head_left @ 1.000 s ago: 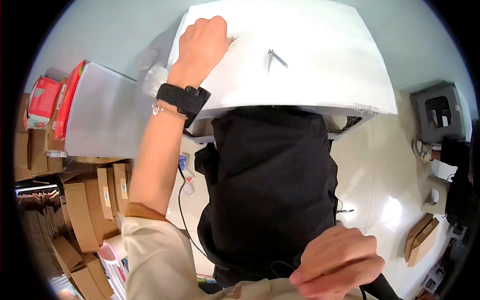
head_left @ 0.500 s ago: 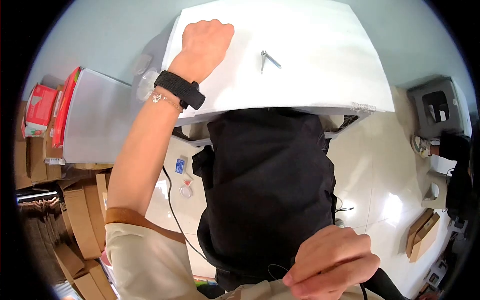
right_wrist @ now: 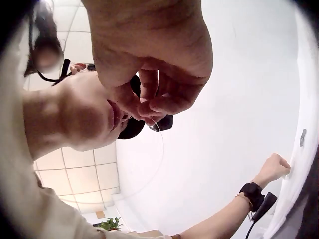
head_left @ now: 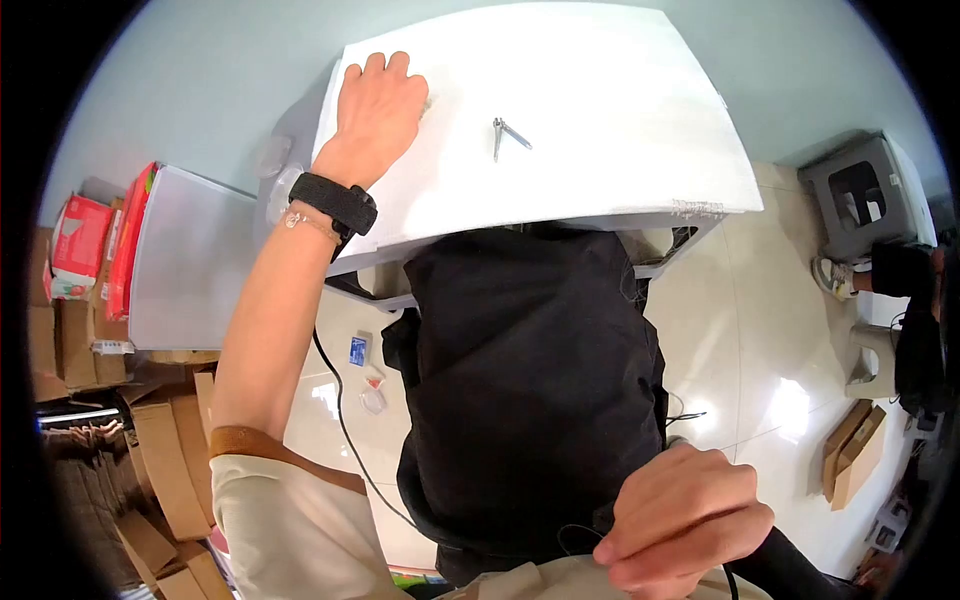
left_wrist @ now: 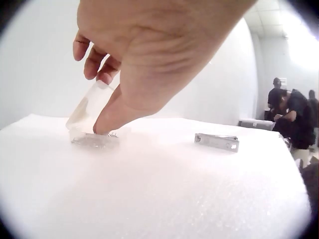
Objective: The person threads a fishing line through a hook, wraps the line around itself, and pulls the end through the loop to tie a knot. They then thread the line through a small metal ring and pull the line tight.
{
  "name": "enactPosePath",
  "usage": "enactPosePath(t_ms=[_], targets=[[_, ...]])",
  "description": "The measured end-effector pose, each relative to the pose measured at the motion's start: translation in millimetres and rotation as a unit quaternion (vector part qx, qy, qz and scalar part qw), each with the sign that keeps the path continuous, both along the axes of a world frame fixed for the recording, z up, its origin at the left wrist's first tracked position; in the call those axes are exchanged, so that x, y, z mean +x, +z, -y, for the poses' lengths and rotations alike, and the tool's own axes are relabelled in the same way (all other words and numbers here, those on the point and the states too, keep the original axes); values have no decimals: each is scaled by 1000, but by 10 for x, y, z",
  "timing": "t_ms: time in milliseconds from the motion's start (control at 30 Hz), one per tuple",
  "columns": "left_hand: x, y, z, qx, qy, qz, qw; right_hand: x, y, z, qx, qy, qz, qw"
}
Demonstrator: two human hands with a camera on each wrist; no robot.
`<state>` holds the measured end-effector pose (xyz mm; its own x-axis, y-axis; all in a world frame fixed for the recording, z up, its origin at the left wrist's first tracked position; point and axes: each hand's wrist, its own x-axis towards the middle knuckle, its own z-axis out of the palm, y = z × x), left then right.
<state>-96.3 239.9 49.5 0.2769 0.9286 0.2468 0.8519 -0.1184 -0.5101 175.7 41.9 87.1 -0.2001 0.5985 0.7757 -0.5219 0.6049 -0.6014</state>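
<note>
My left hand [head_left: 380,115] [left_wrist: 154,55] is at a small clear box [left_wrist: 94,141] with its lid [left_wrist: 89,107] raised. The thumb reaches down at the box opening, and fingertips touch the lid's upper edge. Thin pieces stick up beside the thumb. A metal nail clipper [head_left: 517,136] [left_wrist: 217,142] lies unfolded on the white tabletop [head_left: 600,100], to the right of that hand. Low in the head view, my right hand [head_left: 690,515] [right_wrist: 149,55] pinches a thin thread [right_wrist: 163,144] between thumb and fingertips, in front of my body.
Black cloth [head_left: 520,370] covers my lap below the table edge. Clear containers [head_left: 282,190] stand left of the table, near a grey panel [head_left: 185,260] and cardboard boxes [head_left: 170,470]. Grey stools [head_left: 850,205] are at the right. People [left_wrist: 294,117] appear behind.
The head view has shifted, so the table and clipper sit further left. My left hand's knuckles look more spread than before. My right hand keeps its pinch.
</note>
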Motion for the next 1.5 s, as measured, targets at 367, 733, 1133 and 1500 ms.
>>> enactPosePath(t_ms=[367,733,1133,1500], targets=[[-183,21,-37,-10,-20,229,973,-261,-110,-57,-15,-65,-86,994],[-15,131,546,-92,-29,844,528,-203,-86,-71,1,-24,-12,1000],[288,-135,620,75,-21,743,665,-338,-185,-33,-6,31,-12,999],[248,-274,266,72,13,446,892,-440,-120,64,-36,-4,-96,995]])
